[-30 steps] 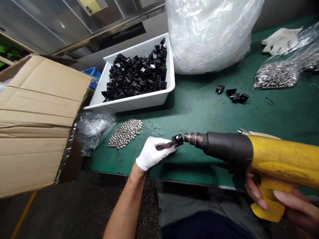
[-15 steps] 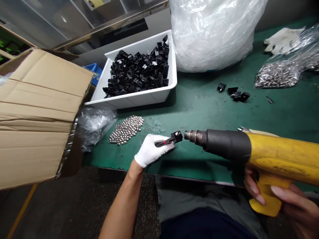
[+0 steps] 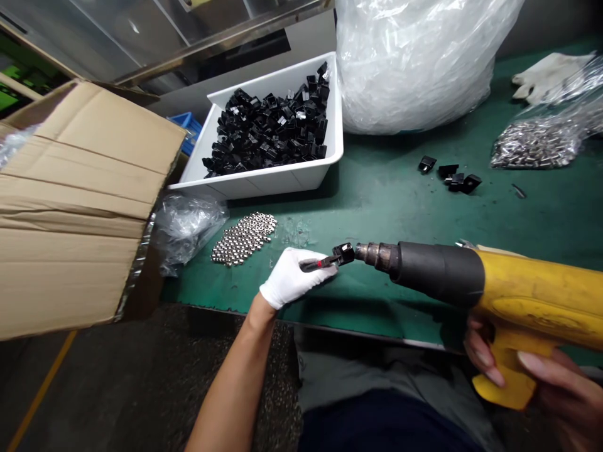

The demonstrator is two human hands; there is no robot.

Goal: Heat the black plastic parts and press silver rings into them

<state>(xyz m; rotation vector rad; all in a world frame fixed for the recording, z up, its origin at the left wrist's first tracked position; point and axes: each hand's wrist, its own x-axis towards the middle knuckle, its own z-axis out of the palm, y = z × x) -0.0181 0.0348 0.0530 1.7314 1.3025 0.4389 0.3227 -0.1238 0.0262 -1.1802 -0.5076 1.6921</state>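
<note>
My left hand (image 3: pixel 293 276), in a white glove, is closed around a slim dark hand tool with a red mark (image 3: pixel 318 264). At that tool's tip is a small black plastic part (image 3: pixel 343 253) with a shiny metal piece in it. My bare right hand (image 3: pixel 532 370) grips the handle of a yellow heat gun (image 3: pixel 537 295). The gun's stepped, discoloured metal nozzle (image 3: pixel 377 256) points left, its end very close to the black part; whether they touch I cannot tell.
Small metal sleeves (image 3: pixel 244 238) stand grouped on the green table (image 3: pixel 386 207). Behind are a white bin (image 3: pixel 277 180) of black parts and a large plastic bag (image 3: pixel 424 69). Loose black parts (image 3: pixel 456 180) and bagged metal pieces (image 3: pixel 537 144) lie right; a cardboard box (image 3: pixel 80 213) stands left.
The view has shifted slightly, so most of the scene sits further right. The black part in the tool has turned a little and sits nearer the nozzle end. Both hands keep their hold.
</note>
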